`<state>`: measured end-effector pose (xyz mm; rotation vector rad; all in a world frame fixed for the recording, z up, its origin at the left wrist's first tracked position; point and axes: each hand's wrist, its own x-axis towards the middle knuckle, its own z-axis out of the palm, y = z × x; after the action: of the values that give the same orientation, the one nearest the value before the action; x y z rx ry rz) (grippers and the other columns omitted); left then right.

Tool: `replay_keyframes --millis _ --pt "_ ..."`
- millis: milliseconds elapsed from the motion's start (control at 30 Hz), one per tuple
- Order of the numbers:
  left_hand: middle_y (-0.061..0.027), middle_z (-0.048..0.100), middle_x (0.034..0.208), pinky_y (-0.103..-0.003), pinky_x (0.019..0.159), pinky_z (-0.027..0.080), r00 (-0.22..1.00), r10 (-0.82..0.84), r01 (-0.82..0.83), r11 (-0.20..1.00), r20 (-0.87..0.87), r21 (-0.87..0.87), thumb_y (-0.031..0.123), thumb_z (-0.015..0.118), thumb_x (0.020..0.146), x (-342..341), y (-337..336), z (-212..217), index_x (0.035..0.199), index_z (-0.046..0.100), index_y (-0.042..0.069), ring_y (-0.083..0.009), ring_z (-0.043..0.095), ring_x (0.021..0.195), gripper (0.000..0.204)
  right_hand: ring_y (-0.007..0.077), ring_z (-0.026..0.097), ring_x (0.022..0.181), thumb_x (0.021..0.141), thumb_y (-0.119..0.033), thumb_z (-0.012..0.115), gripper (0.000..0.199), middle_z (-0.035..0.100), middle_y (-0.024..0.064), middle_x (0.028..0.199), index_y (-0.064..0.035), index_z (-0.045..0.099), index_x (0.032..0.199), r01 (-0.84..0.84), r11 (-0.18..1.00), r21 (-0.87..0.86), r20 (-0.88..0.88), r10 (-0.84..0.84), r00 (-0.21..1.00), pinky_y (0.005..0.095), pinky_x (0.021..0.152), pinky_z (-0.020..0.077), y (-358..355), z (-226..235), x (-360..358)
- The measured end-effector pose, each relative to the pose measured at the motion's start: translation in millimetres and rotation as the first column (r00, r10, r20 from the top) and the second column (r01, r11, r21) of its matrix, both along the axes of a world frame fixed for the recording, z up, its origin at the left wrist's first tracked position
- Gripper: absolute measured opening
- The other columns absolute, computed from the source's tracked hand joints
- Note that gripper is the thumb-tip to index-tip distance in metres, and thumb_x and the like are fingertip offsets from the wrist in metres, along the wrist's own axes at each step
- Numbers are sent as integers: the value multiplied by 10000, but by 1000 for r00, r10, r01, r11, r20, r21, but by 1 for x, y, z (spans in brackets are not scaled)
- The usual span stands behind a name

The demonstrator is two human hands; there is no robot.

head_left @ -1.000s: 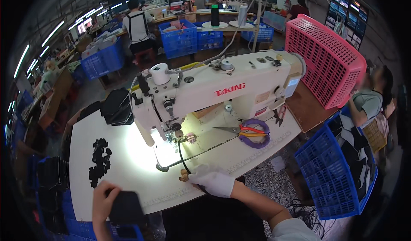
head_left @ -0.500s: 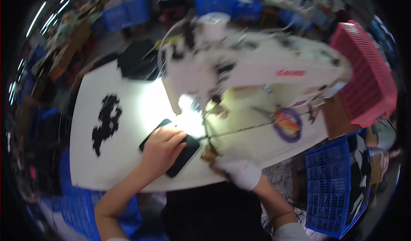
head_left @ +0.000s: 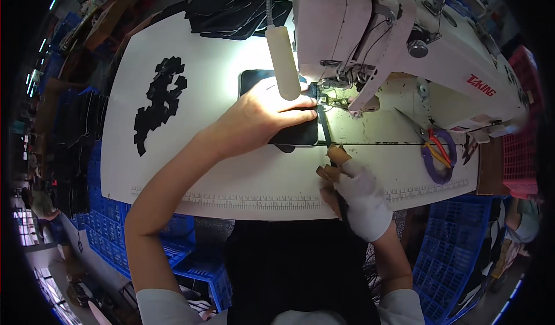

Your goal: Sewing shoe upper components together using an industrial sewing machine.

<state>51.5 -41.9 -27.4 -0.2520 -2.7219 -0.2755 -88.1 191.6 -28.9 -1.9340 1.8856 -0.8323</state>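
White table (head_left: 191,175): 1 sewing machine (head_left: 404,47); L hand (head_left: 260,114) flat on 1 black piece (head_left: 289,135), R hand (head_left: 352,189) pinching strap (head_left: 324,130).

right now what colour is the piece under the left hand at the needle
Black; the flat piece under the left hand shows best in the head view.

The white worktop (head_left: 191,169) carries a white sewing machine (head_left: 404,53) along its far right part. Under the machine's head a flat black piece (head_left: 289,134) lies on the brightly lit middle of the worktop. A scatter of small black cut pieces (head_left: 159,102) sits toward the left edge, and a stack of larger black pieces (head_left: 231,13) lies at the far edge. Scissors with coloured handles (head_left: 436,151) rest near the right edge, and a printed ruler strip (head_left: 243,199) runs along the near edge.
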Motion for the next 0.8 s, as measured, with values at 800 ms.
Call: replay_keyframes --millis 800 --pt "-168 628 1207 -418 925 473 949 271 -253 960 -161 119 89 659 806 -4 21 -12 1242 627 58 -321 590 1029 438 256 646 794 782 12 692 314 660 78 1137 -26 674 1093 182 911 370 268 -292 918 314 680 489 -9 15 10"
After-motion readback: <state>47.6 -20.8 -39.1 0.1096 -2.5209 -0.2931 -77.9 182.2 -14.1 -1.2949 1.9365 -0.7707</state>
